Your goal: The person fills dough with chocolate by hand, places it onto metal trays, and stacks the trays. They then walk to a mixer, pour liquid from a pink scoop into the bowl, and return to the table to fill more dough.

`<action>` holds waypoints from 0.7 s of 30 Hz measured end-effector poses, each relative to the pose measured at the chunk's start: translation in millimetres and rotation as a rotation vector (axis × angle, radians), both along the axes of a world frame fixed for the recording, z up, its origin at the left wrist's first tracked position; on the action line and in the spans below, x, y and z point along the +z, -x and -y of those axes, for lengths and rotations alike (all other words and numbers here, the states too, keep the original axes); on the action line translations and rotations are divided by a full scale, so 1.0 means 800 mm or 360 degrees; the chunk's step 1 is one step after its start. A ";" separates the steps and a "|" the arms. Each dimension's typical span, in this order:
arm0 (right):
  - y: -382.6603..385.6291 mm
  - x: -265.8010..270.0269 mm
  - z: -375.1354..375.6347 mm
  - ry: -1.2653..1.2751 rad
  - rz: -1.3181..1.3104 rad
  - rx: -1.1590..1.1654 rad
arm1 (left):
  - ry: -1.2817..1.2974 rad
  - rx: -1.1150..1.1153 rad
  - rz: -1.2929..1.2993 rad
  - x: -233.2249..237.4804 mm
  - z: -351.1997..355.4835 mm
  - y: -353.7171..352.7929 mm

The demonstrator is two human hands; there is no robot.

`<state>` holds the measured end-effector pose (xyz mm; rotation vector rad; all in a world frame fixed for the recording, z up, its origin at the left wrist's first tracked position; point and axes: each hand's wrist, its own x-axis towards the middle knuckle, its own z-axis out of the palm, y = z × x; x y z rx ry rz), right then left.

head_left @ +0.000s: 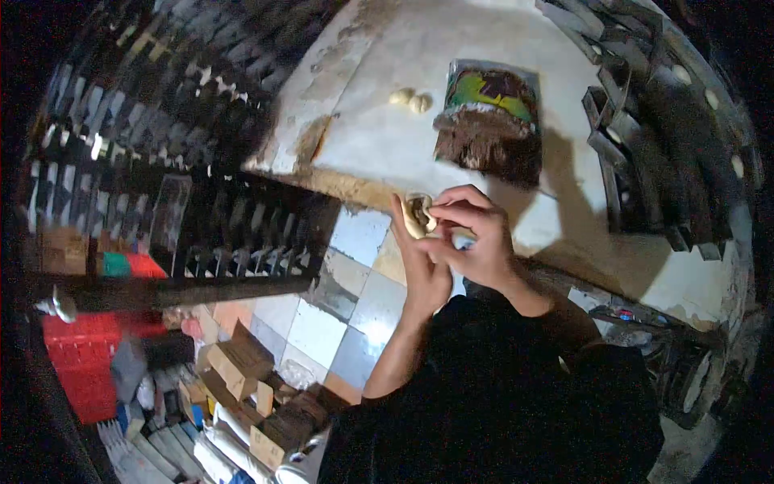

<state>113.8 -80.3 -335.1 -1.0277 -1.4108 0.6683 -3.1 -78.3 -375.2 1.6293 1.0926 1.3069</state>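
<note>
A pale piece of dough (412, 225), cupped open around a dark brown filling, sits between my hands just off the table's front edge. My left hand (422, 270) holds it from below and behind, fingers pointing up. With bent fingertips and thumb, my right hand (480, 235) grips the dough's right rim. Farther back on the table (363, 121) lie a few pale dough balls (411, 100), close together. A brown block of filling (488, 145) in an opened, colourful plastic wrapper (504, 93) lies beyond my right hand.
Dark metal pans (617, 137) line the table's right side, some with pale pieces in them. Dark slatted racks (145, 210) stand on the left. Cardboard boxes (240, 369) and red crates (81, 363) are at lower left, by the tiled floor (318, 323).
</note>
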 end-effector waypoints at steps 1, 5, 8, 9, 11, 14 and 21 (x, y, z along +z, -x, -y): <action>0.015 0.019 0.017 -0.0051 0.0260 -0.0034 | -0.0190 0.0038 -0.0184 0.010 0.020 0.012; 0.061 0.045 0.076 -0.0387 0.0637 -0.0293 | -0.0175 -0.0107 -0.0211 0.042 0.087 0.073; 0.067 0.060 0.115 -0.0538 0.0758 0.0020 | 0.0462 -0.0354 0.1285 0.048 0.128 0.097; 0.072 0.064 0.124 -0.0503 0.0731 0.0148 | 0.0490 -0.0353 0.1321 0.042 0.136 0.107; 0.077 0.075 0.141 -0.0192 0.0639 0.0141 | 0.0178 -0.0337 0.0978 0.026 0.143 0.127; 0.076 0.081 0.154 0.0424 0.0356 0.0234 | -0.0195 -0.0126 0.0609 0.024 0.159 0.128; 0.025 0.097 0.196 -0.0011 0.0634 0.0210 | -0.0569 0.0260 -0.0144 0.045 0.190 0.051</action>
